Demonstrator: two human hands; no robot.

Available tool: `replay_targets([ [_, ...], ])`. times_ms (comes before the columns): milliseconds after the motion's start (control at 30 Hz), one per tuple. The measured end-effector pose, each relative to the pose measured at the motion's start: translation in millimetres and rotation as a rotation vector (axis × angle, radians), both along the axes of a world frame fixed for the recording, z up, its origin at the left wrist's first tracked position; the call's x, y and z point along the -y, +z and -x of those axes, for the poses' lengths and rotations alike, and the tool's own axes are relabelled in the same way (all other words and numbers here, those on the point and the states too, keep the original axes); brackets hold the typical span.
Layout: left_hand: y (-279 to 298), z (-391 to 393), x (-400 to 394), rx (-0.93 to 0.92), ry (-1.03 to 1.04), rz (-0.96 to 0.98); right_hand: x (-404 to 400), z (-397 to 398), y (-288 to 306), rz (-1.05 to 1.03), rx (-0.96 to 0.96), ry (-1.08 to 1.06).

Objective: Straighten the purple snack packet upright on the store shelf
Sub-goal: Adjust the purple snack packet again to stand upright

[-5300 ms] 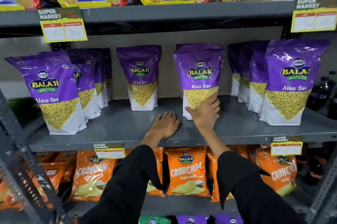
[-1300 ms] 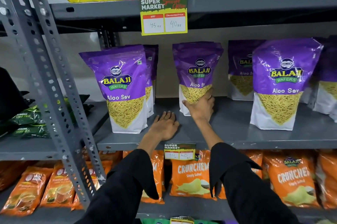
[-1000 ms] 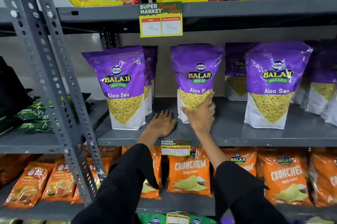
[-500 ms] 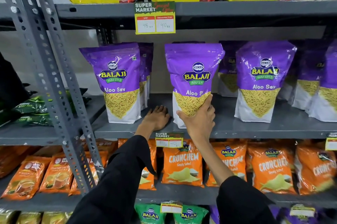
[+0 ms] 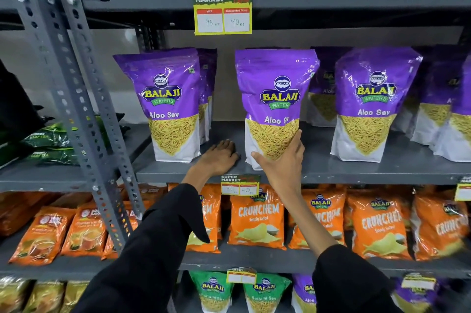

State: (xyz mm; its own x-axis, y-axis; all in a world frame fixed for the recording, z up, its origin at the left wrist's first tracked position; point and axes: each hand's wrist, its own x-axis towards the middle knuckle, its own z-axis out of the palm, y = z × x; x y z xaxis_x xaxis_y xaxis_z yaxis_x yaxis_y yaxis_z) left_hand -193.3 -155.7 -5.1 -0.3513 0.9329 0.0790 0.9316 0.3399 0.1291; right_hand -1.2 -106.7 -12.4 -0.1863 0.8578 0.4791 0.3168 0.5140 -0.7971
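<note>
Purple packet (image 5: pixel 276 98) now nearer shelf (image 5: pixel 331 172) edge, right hand (image 5: pixel 283 162) gripping.

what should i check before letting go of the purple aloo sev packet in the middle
1. Purple packet stands upright, label facing out: ok.
2. Its base sits flat on the shelf: cannot tell, the right hand covers the lower front.
3. Right hand grips the packet: ok.
4. Left hand is flat on the shelf, clear of the packet: ok.
5. Gaps to neighbouring packets on both sides: ok.
</note>
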Motion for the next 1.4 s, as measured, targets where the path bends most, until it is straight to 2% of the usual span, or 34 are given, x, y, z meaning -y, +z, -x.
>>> replay_targets([
  [200,3,-5,3,0.006,0.023,0.01,-1,10,-1,-0.016,-0.038,-0.053],
  [1400,0,-3,3,-0.04,0.005,0.012,-15,25,-2,-0.104,0.095,-0.132],
])
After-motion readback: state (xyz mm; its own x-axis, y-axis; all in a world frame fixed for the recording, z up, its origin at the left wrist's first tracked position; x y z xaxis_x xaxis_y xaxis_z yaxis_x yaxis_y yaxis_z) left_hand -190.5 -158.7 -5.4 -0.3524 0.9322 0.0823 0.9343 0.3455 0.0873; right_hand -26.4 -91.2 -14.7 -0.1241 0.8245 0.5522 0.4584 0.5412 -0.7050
